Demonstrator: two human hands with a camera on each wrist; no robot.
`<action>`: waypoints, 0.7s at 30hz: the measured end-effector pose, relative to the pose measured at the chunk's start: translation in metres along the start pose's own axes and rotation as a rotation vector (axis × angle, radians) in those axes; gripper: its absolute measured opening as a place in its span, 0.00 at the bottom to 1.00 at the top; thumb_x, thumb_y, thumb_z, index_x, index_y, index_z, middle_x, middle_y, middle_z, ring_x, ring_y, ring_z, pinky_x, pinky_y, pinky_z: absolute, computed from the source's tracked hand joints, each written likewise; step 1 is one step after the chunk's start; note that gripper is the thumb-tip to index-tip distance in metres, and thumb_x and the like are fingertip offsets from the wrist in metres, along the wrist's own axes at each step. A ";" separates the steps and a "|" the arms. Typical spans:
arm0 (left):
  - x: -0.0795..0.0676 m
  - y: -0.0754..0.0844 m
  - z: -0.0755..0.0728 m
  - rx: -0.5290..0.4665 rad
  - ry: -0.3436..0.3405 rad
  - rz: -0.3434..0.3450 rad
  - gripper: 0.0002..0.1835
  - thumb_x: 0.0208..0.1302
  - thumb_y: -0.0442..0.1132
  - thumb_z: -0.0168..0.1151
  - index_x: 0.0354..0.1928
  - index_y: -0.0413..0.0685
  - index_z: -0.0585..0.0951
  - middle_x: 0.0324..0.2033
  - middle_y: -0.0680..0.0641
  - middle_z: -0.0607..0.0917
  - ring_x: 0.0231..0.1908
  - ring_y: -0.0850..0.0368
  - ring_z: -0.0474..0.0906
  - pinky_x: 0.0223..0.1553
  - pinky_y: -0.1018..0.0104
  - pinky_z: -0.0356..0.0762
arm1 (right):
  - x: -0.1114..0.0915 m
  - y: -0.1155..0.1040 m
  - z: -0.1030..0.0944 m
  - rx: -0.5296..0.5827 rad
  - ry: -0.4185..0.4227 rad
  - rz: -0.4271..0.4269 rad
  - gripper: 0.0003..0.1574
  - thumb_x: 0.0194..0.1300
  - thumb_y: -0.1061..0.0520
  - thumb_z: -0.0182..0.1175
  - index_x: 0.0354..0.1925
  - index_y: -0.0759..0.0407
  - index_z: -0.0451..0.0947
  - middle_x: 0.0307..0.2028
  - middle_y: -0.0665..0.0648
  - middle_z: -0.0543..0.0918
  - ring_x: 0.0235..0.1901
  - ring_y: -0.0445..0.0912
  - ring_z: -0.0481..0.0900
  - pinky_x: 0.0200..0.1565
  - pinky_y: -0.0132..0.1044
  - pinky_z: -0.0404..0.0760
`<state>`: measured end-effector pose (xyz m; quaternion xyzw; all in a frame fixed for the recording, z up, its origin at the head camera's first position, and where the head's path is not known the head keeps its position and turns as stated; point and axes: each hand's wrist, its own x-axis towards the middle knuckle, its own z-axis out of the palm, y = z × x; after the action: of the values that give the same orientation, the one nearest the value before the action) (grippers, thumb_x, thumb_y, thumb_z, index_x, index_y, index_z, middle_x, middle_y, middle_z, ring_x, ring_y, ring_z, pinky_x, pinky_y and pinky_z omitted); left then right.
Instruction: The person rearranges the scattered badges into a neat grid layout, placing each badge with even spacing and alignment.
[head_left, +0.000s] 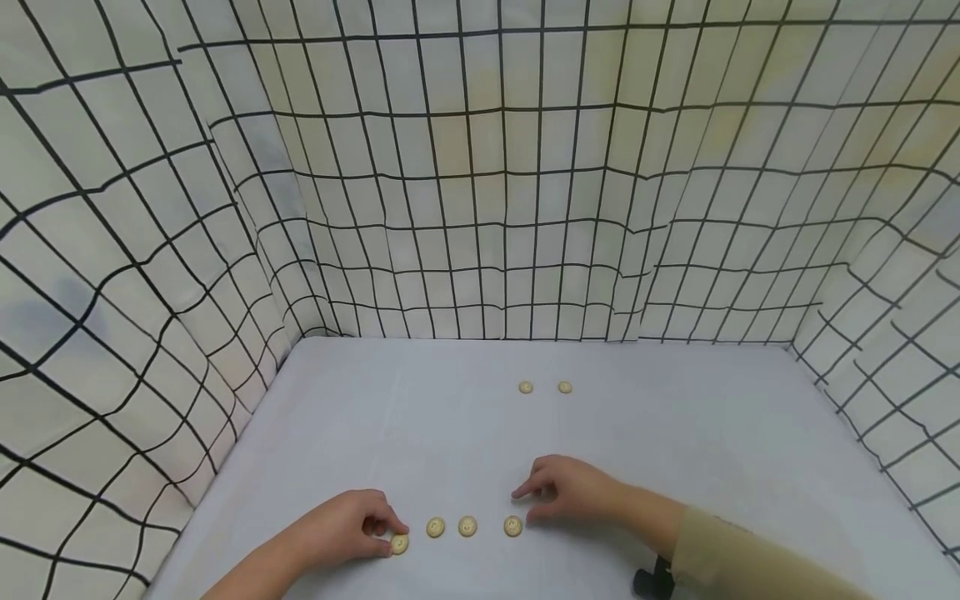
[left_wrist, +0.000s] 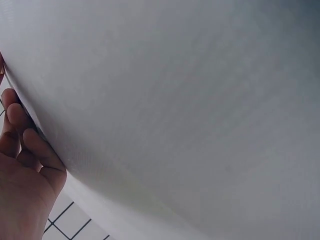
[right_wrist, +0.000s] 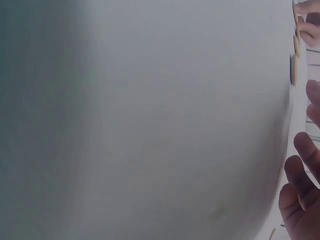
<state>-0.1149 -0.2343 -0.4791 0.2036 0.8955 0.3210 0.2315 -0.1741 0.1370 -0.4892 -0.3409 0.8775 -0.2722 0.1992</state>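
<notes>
Several round, pale wooden buttons lie in a row near the front of the white table. My left hand [head_left: 348, 527] pinches the leftmost button [head_left: 399, 544] between thumb and index finger, low at the tabletop. To its right are two more buttons, one [head_left: 436, 527] close by and another [head_left: 467, 526] beside that. My right hand [head_left: 573, 492] is just right of the row's rightmost button [head_left: 512, 526], thumb tip near its edge and index finger stretched out above it, thumb and finger apart. In the right wrist view, its fingers [right_wrist: 299, 175] are spread and hold nothing.
Two more buttons, one [head_left: 526, 387] left of the other [head_left: 565, 387], lie toward the back of the white table [head_left: 375, 417]. White walls with a black grid [head_left: 480, 183] enclose the table at the back and sides. A dark object [head_left: 654, 581] shows under the right sleeve.
</notes>
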 end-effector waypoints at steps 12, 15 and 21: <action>0.002 -0.001 0.000 0.011 0.004 0.026 0.09 0.54 0.42 0.76 0.37 0.64 0.89 0.28 0.59 0.77 0.29 0.66 0.70 0.31 0.69 0.70 | 0.003 -0.008 0.008 -0.091 -0.082 -0.071 0.19 0.56 0.43 0.73 0.48 0.34 0.87 0.33 0.34 0.74 0.34 0.33 0.69 0.41 0.28 0.70; 0.002 0.000 0.000 0.015 0.003 0.028 0.09 0.54 0.42 0.75 0.38 0.63 0.89 0.28 0.59 0.77 0.29 0.66 0.70 0.31 0.70 0.70 | 0.005 -0.008 0.008 -0.107 -0.086 -0.084 0.19 0.56 0.42 0.73 0.48 0.34 0.87 0.33 0.34 0.74 0.34 0.33 0.68 0.40 0.28 0.70; 0.001 0.001 -0.002 0.012 -0.003 0.026 0.08 0.55 0.42 0.75 0.38 0.63 0.89 0.28 0.59 0.77 0.29 0.66 0.70 0.31 0.69 0.70 | 0.009 -0.007 0.009 -0.135 -0.094 -0.099 0.18 0.57 0.42 0.73 0.47 0.33 0.87 0.33 0.34 0.74 0.33 0.33 0.68 0.39 0.28 0.69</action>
<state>-0.1168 -0.2337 -0.4770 0.2171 0.8944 0.3182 0.2275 -0.1723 0.1231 -0.4937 -0.4089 0.8655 -0.2058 0.2033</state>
